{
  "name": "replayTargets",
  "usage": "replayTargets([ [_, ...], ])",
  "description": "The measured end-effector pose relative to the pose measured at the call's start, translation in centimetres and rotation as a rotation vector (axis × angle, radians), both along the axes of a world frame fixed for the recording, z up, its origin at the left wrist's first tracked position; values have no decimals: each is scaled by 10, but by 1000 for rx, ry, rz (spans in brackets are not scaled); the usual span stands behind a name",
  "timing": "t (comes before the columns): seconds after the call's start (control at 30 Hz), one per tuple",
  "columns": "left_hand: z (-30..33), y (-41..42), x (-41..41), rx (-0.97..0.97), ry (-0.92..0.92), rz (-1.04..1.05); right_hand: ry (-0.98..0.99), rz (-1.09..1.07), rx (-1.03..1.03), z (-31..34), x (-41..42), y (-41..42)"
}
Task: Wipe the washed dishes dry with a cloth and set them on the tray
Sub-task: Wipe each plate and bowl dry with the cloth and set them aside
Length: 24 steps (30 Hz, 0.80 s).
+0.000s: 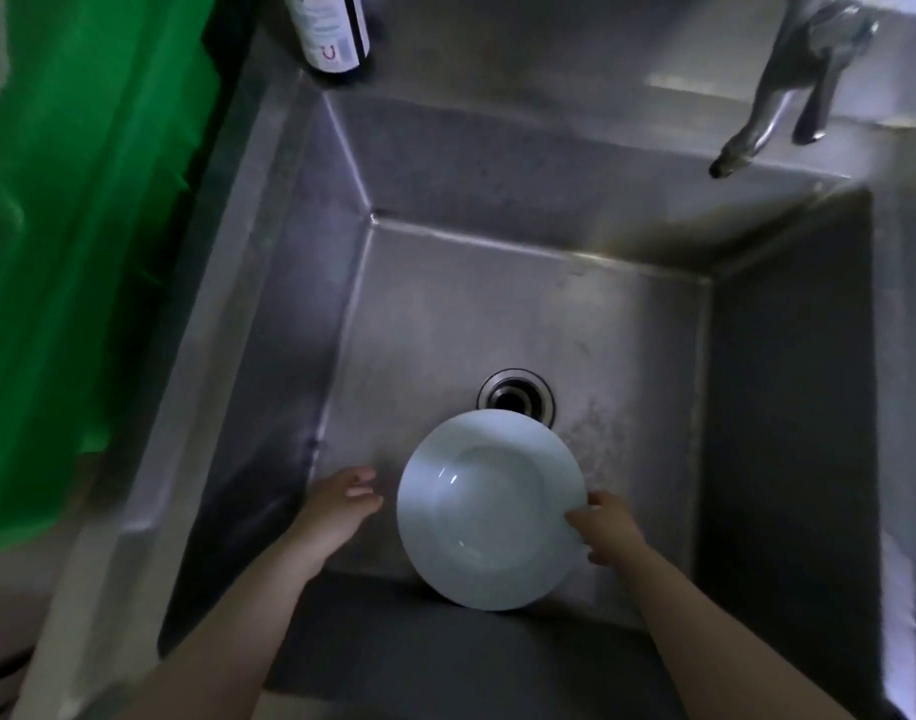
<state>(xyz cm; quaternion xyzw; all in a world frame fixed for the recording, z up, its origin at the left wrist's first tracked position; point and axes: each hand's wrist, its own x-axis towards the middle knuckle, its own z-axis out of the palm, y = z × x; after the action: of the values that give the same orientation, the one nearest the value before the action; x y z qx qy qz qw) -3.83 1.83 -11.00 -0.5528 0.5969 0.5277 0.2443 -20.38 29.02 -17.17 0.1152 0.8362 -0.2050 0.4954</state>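
Currently, scene status:
Plate (489,511): white, deep-welled, tilted inside the steel sink (549,314), its far rim overlapping the drain (515,394).
Right hand (606,524): grips the plate's right rim, thumb on the upper face, fingers curled beneath.
Left hand (341,504): holds nothing, fingers loosely bent, just beside the plate's left rim, not touching.
Faucet (788,90): over the basin's far right corner.
Bottle (328,31): dark, labelled, upright on the far left ledge.
Green sheet (76,226): left of the sink.
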Motion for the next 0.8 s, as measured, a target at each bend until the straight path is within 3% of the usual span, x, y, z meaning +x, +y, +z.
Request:
replayTargets([
  [0.2,-46,1,-16,53,-81,-252,104,-105,1,-20,18,0],
  [0.4,-64,16,-22,114,15,-349,87,-74,23,-13,17,1],
  [0.63,-34,6,-20,52,122,-305,215,-98,-32,26,24,7],
  [0.8,10,-12,-33,-172,272,-406,435,-159,-93,78,20,-2],
])
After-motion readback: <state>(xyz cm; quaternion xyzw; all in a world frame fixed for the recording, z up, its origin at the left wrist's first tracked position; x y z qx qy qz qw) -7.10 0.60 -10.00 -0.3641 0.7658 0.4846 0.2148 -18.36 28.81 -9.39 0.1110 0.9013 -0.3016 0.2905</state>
